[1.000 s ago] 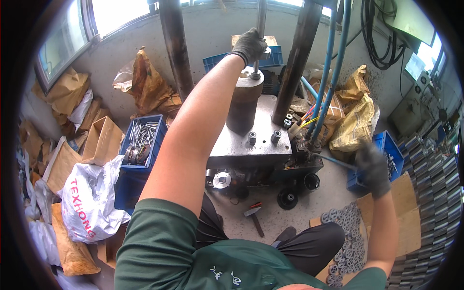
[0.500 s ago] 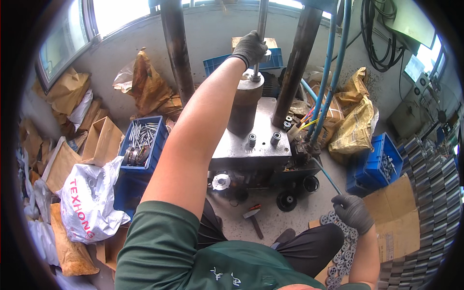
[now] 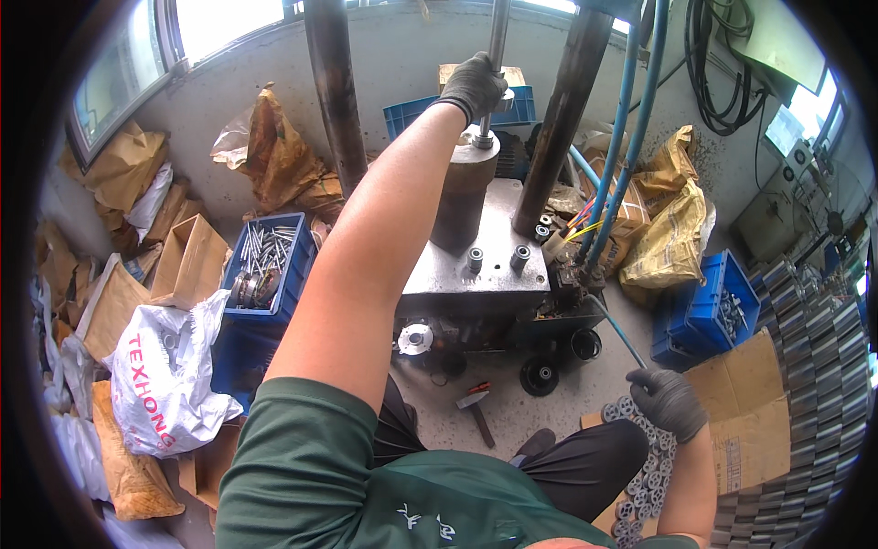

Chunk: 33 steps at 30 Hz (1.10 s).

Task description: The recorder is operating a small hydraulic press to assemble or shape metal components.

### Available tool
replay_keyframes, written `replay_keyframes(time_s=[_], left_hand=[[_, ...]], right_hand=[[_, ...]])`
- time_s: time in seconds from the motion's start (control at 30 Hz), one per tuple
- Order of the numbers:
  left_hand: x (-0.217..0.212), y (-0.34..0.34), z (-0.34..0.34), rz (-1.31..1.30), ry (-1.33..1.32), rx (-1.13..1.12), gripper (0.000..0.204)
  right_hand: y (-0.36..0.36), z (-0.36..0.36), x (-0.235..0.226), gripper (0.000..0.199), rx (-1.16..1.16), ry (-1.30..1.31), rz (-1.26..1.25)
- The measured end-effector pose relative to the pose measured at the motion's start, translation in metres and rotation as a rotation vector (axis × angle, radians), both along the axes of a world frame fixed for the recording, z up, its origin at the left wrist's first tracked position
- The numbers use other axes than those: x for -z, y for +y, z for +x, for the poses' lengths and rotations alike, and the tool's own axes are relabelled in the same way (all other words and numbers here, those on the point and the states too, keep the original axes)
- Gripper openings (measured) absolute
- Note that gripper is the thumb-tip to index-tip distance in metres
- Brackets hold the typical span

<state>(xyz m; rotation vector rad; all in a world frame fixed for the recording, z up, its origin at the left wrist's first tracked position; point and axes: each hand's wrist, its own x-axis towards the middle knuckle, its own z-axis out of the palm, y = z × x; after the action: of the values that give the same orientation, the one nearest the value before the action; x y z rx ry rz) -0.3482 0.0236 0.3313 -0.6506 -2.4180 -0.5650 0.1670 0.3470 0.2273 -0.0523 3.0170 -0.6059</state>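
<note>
My left hand [image 3: 474,86], in a dark grey glove, reaches far forward with its fingers closed around the upright steel rod [image 3: 498,38] of a press. A shiny metal collar shows just below the fingers, partly hidden by them. Under it the rod's lower end meets the top of a thick dark steel cylinder [image 3: 465,197], which stands on the press's steel plate [image 3: 476,282]. At the right, my gloved right hand [image 3: 670,404] is closed on the end of a thin blue lever [image 3: 619,331]. Two small ringed metal parts [image 3: 475,260] stand on the plate's near side.
Dark columns [image 3: 335,91] flank the cylinder. A hammer [image 3: 477,416] and a black round part [image 3: 540,375] lie on the floor. Blue bins [image 3: 285,306] of metal parts stand left and right. Silver wheel-like parts [image 3: 647,476] lie beside my right knee.
My left hand is very slightly higher on the rod. My right hand stays on the lever, and the whole view has shifted a little.
</note>
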Motion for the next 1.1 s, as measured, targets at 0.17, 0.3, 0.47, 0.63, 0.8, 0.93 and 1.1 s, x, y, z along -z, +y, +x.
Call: replay_keyframes(time_s=[0.17, 0.3, 0.47, 0.63, 0.8, 0.93, 1.1], left_hand=[[-0.006, 0.0, 0.016, 0.016, -0.025, -0.02, 0.041], [-0.01, 0.002, 0.026, 0.234, -0.17, -0.007, 0.04], [-0.012, 0.001, 0.039, 0.185, -0.06, 0.0, 0.038], [-0.007, 0.003, 0.025, 0.315, -0.2, -0.022, 0.037], [0.006, 0.0, -0.006, -0.041, 0.04, -0.021, 0.038], [0.009, 0.0, -0.011, -0.076, 0.044, -0.013, 0.041], [0.004, 0.0, 0.002, 0.057, -0.003, 0.002, 0.041]], right_hand=[[0.002, 0.0, -0.002, 0.027, -0.014, -0.134, 0.049], [0.004, 0.0, -0.001, 0.026, -0.055, -0.073, 0.027], [0.007, 0.0, 0.003, 0.025, 0.065, -0.068, -0.167], [0.01, 0.0, 0.003, 0.026, -0.102, -0.113, 0.132], [0.011, 0.0, 0.004, 0.027, 0.009, -0.041, -0.052], [0.011, 0.0, 0.004, 0.026, -0.093, -0.087, 0.095], [0.014, -0.001, 0.007, 0.026, 0.012, -0.029, -0.082]])
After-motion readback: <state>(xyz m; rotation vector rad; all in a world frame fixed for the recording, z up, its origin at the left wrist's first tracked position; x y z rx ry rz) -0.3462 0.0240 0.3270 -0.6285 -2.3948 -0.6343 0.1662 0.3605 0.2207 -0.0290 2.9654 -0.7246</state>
